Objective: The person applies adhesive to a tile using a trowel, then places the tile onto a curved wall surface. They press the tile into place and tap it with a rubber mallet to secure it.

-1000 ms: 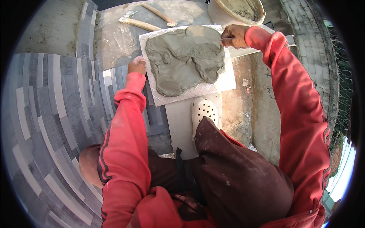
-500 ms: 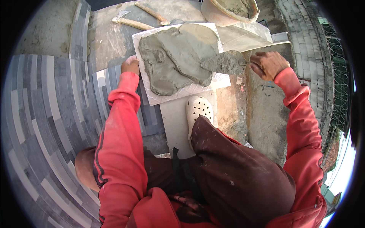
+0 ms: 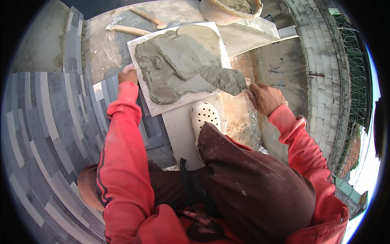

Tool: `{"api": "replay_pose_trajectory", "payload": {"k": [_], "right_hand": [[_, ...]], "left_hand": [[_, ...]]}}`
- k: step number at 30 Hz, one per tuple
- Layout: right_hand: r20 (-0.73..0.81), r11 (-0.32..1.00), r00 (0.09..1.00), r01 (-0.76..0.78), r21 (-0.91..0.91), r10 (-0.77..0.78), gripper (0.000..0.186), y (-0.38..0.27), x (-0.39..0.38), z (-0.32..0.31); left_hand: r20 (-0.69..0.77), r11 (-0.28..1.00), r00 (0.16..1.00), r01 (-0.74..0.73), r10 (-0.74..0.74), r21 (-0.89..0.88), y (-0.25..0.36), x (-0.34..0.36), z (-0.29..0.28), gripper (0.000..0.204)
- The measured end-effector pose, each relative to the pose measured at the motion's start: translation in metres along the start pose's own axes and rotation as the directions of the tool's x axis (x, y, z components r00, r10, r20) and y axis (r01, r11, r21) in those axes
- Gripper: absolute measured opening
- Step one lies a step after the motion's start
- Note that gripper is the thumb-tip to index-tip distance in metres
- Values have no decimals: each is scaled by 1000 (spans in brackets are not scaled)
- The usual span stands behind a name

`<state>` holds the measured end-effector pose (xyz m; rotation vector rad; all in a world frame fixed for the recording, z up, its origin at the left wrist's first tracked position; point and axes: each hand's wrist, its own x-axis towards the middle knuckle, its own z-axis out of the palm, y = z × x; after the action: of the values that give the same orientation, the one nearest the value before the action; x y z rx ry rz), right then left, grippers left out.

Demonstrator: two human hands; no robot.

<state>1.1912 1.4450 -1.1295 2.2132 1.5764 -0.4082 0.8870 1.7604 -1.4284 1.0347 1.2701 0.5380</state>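
Note:
My left hand (image 3: 127, 74) is closed on the left edge of a white patterned tile (image 3: 159, 108), which carries a thick, uneven spread of wet grey mortar (image 3: 170, 65). Right of the tile my right hand (image 3: 266, 97) is closed round the handle of a trowel (image 3: 230, 81); its blade is coated in mortar and rests over the right part of the spread. My white clog (image 3: 204, 116) is just below the tile.
Two wooden-handled hammers (image 3: 131, 30) lie behind the tile. A bucket (image 3: 230, 9) with mortar stands at the back. Grey plank-patterned tiles (image 3: 53, 142) cover the left floor. A block wall (image 3: 321, 81) and coiled wire (image 3: 351, 65) run along the right.
My right hand went out to the right, bringing the mortar-coated trowel into sight, then came down and back leftward, laying the blade over the spread. The whole view has shifted somewhat.

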Motion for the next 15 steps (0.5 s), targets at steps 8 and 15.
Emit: {"api": "replay_pose_trajectory", "payload": {"k": [8, 15], "right_hand": [[18, 948, 987, -159, 276, 160, 35, 17, -16, 41], [392, 677, 905, -393, 622, 165, 42, 38, -7, -10]], "left_hand": [[-7, 999, 999, 32, -32, -15, 2, -10, 5, 31], [-41, 1000, 999, -13, 13, 11, -1, 0, -9, 31]]}}
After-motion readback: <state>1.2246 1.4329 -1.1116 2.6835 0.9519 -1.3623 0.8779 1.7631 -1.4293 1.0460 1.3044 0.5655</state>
